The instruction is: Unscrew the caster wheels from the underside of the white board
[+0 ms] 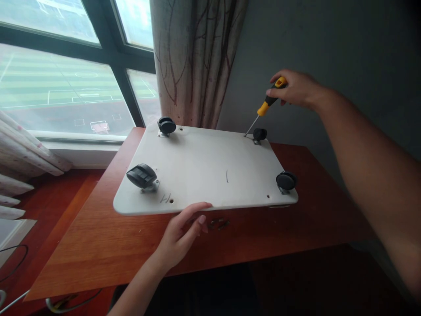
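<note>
A white board [204,169] with rounded corners lies flat, bearing black casters at its corners, among them the back-left caster [167,125] and the front-left caster [142,175]. My right hand [294,87] grips a yellow-and-black screwdriver [269,100] by its handle. The shaft slants down to the left, and its tip meets the board at the far edge, beside the back-right caster [259,134]. Along the near edge, my left hand [182,237] rests its index finger against the board, thumb and fingers loosely apart. Several small screws [219,224] lie just right of it.
Beneath the board is a reddish-brown wooden table [98,245]. A patterned curtain [194,66] and grey wall stand behind it, with a window [66,87] at the left. The front-right caster [286,181] sticks up from the board. Cables [75,303] hang below the table's left side.
</note>
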`<state>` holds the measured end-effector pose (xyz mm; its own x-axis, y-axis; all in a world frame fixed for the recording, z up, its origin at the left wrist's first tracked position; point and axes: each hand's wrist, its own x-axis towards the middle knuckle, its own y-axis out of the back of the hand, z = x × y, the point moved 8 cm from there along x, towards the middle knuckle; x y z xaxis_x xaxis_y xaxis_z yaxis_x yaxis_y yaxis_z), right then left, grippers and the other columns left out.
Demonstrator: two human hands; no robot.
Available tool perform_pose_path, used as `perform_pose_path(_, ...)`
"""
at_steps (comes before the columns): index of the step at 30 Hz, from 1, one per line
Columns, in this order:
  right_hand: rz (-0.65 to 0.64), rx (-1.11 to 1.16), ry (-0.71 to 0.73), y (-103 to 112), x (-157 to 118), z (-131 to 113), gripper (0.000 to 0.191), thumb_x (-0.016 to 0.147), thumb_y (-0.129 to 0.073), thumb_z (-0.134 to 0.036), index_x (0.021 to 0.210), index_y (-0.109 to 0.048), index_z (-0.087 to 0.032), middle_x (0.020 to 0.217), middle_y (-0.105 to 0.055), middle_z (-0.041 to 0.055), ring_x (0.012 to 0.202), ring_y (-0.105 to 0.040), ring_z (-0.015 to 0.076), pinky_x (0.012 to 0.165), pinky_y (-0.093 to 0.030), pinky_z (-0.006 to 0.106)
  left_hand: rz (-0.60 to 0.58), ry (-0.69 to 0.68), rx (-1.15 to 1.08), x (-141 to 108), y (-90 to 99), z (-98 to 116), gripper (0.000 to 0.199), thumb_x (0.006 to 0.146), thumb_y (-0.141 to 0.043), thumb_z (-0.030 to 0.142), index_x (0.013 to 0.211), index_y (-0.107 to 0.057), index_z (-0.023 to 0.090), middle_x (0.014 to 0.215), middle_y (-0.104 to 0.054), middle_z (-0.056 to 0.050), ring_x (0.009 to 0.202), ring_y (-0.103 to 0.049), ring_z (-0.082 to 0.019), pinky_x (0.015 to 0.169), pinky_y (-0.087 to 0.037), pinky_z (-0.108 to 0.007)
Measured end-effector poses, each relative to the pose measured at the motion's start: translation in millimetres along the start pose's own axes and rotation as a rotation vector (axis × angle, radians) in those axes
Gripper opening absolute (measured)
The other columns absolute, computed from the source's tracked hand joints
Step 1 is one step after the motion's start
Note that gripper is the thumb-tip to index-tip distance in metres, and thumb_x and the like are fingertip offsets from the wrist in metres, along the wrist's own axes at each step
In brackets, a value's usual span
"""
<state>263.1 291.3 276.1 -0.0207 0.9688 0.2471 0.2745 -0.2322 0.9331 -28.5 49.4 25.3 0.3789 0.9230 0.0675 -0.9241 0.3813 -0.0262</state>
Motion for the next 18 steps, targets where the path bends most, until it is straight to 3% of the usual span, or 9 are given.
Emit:
perform_pose_path(2,0.075,-0.058,0.003,4,-2,-2,0.044,0.088,-0.066,-0.049,0.114,-0.066,-0.013,0.089,-0.065,0.0065,0.068,-0.058,0.0103,0.075,-0.05,0.034,0.002,0.0,0.0,0,0.1,0,0.03,0.101,-0.051,0.033,0.127,-0.059,0.023,0.082,-0.067,-0.001,0.074,-0.062,-0.011,0.067,-0.048,-0.02)
perform_pose_path(4,0.103,-0.041,-0.001,4,-2,-2,0.038,0.09,-0.064,-0.045,0.108,-0.068,-0.011,0.083,-0.065,0.0074,0.073,-0.06,0.0133,0.078,-0.05,0.035,0.006,-0.001,0.002,0,0.4,1,0.03,0.101,-0.051,0.033,0.127,-0.06,0.022,0.083,-0.067,-0.001,0.074,-0.062,-0.011,0.066,-0.048,-0.02)
perform_pose_path(7,0.039,0.101,0.004,-3,2,1,0.029,0.088,-0.064,-0.02,0.116,-0.066,-0.014,0.102,-0.067,0.0107,0.083,-0.061,0.0144,0.074,-0.051,0.031,0.011,-0.004,0.008,0,0.8,1,0.03,0.101,-0.05,0.033,0.127,-0.06,0.021,0.082,-0.067,-0.002,0.074,-0.062,-0.012,0.066,-0.049,-0.021)
perform_pose_path(9,0.006,0.157,0.001,-6,3,3,0.031,0.086,-0.063,-0.015,0.117,-0.065,-0.016,0.112,-0.066,0.0109,0.086,-0.061,0.0148,0.073,-0.052,0.03,0.011,-0.005,0.011,0,0.8,1,0.031,0.101,-0.051,0.033,0.127,-0.06,0.02,0.082,-0.067,-0.002,0.074,-0.062,-0.012,0.066,-0.049,-0.021)
perform_pose_path(14,0.155,-0.036,-0.023,4,0,7,0.034,0.088,-0.064,-0.042,0.104,-0.071,-0.013,0.084,-0.065,0.0089,0.077,-0.061,0.0171,0.078,-0.051,0.039,0.008,-0.004,0.016,0,0.3,2,0.031,0.1,-0.051,0.033,0.127,-0.06,0.02,0.082,-0.068,-0.002,0.074,-0.062,-0.012,0.066,-0.049,-0.021)
perform_pose_path(18,0.13,0.098,0.076,-2,3,4,0.033,0.082,-0.067,-0.016,0.114,-0.066,-0.014,0.101,-0.067,0.0088,0.086,-0.06,0.0152,0.083,-0.052,0.034,0.009,-0.007,0.009,1,0.5,2,0.031,0.1,-0.051,0.033,0.128,-0.06,0.02,0.084,-0.068,-0.003,0.074,-0.063,-0.013,0.065,-0.049,-0.022)
